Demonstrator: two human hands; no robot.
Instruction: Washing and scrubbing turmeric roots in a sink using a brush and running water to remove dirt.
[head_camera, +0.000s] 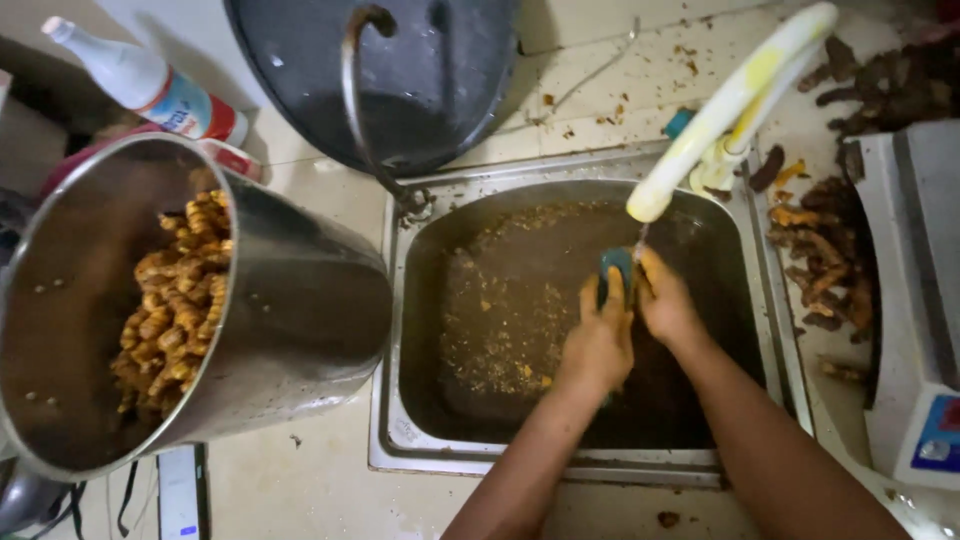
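Note:
Both my hands are over a steel sink (400, 440) full of brown murky water with yellow scraps. My left hand (598, 340) grips a small teal object (614, 268), holding it under a thin stream from the white tap (730, 105). My right hand (668, 302) presses against the same teal object from the right, fingers curled on it. What the teal object is cannot be made out.
A large steel pot (300, 310) with peeled yellow-orange roots stands left of the sink. A dark wok (400, 70) leans behind it. Unpeeled brown roots (825, 260) lie right of the sink, beside a white scale (920, 300). A plastic bottle (150, 85) lies at the top left.

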